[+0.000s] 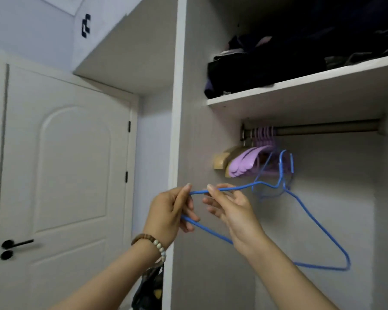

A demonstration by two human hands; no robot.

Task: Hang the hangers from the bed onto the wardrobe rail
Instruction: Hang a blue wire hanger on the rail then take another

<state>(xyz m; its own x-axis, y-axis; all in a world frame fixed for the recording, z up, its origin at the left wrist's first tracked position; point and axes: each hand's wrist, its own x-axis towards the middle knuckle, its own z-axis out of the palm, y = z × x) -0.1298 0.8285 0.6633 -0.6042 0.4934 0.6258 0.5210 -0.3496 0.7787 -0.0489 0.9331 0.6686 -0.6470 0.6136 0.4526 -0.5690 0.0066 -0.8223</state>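
Note:
I hold thin blue wire hangers (318, 227) in front of the open wardrobe, below the rail (327, 127). My left hand (168, 213) grips their left corner, fingers curled round the wire. My right hand (231, 209) pinches the upper wire beside it, its other fingers spread. The blue hooks (285, 166) point up toward the rail and stay under it. Several purple hangers (246, 162) and a wooden hanger (222, 159) hang at the rail's left end.
A shelf (300, 86) above the rail carries dark folded clothes (264, 68). The wardrobe's side panel (177, 108) stands just left of my hands. A white door with a black handle (11, 245) is at the left. A dark bag (150, 287) hangs low.

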